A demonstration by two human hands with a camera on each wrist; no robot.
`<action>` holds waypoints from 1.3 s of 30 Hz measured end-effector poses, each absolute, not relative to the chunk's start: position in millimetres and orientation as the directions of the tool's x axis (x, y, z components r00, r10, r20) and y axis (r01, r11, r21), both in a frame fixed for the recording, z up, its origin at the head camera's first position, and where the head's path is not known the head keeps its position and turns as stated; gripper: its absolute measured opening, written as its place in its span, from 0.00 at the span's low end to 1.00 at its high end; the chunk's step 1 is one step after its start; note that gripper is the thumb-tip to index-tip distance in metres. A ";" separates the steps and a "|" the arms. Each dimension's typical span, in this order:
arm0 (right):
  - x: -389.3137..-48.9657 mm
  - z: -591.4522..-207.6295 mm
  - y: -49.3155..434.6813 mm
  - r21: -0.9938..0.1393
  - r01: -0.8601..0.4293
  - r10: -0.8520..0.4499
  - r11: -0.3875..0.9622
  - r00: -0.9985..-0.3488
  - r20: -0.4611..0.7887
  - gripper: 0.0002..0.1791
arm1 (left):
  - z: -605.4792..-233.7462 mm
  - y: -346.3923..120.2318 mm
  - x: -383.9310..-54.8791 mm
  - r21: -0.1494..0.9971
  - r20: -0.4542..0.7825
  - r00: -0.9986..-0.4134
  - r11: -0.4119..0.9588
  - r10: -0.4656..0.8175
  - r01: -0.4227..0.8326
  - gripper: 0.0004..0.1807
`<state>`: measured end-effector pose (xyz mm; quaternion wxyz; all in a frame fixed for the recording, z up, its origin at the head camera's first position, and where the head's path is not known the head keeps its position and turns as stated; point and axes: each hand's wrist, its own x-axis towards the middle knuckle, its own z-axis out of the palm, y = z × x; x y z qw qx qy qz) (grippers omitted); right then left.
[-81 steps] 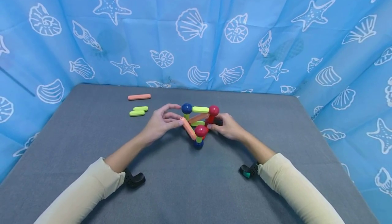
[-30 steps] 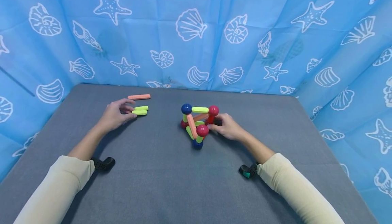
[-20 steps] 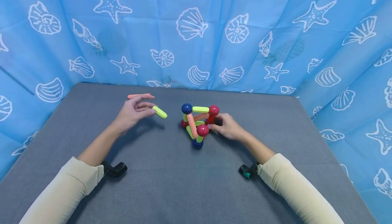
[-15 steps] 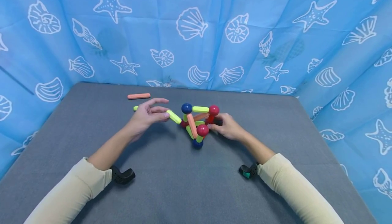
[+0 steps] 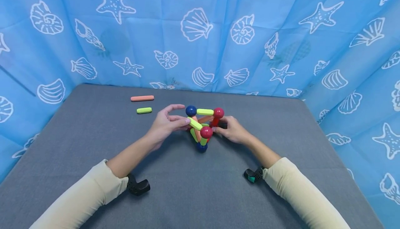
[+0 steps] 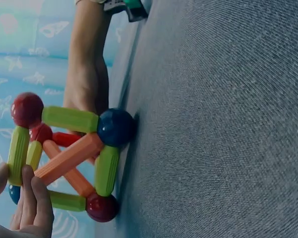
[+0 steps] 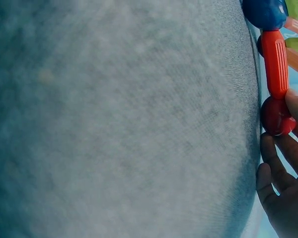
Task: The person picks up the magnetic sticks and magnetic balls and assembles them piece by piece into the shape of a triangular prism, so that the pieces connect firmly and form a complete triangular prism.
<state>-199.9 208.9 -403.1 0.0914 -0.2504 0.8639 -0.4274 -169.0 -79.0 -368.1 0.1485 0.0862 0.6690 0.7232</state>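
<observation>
A box-shaped frame of magnetic rods and balls stands mid-table. My left hand (image 5: 165, 124) pinches a yellow-green magnetic rod (image 5: 196, 124) between thumb and fingers. One rod end touches the front upper red ball (image 5: 206, 132); the other is near the upper blue ball (image 5: 191, 111), its contact hidden by my fingers in the left wrist view. Below it, an orange rod (image 6: 69, 158) slants across that side. My right hand (image 5: 234, 130) holds the frame's lower right red ball (image 7: 276, 116), thumb on one side and fingers on the other. A red rod (image 7: 275, 64) joins that ball.
One loose yellow-green rod (image 5: 144, 110) and one loose orange rod (image 5: 142, 98) lie at the back left of the grey table (image 5: 200, 187). A blue shell-print curtain (image 5: 200, 58) hangs behind the table's back edge.
My left hand has let go of the orange rod on the frame, gone left, taken one of two loose yellow-green rods and carried it right to the frame's top. The right hand stays put.
</observation>
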 end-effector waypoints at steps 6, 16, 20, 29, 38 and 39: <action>-199.7 -402.8 208.8 -0.784 -0.356 -0.514 0.508 -0.856 0.055 0.19 | -365.7 -71.3 -164.5 0.976 -0.176 -0.946 -0.077 0.274 -0.203 0.38; -199.1 -403.9 208.7 -0.773 -0.392 -0.525 0.499 -0.846 0.090 0.17 | -362.0 -53.3 -155.2 0.963 -0.206 -0.925 -0.102 0.319 -0.250 0.40; -198.1 -403.1 208.9 -0.781 -0.390 -0.525 0.488 -0.846 0.094 0.18 | -362.2 -50.4 -155.5 0.961 -0.205 -0.926 -0.115 0.317 -0.252 0.40; -198.8 -401.8 207.4 -0.797 -0.358 -0.518 0.486 -0.853 0.067 0.18 | -365.8 -53.5 -161.9 0.964 -0.240 -0.933 -0.049 0.269 -0.262 0.38; -197.8 -401.0 205.3 -0.765 -0.399 -0.520 0.506 -0.848 0.099 0.17 | -383.5 -65.8 -155.1 0.971 -0.182 -0.918 0.213 0.353 -0.110 0.33; -197.3 -400.6 205.2 -0.756 -0.401 -0.516 0.517 -0.851 0.099 0.17 | -386.4 -66.2 -153.7 0.961 -0.180 -0.908 0.266 0.378 -0.079 0.37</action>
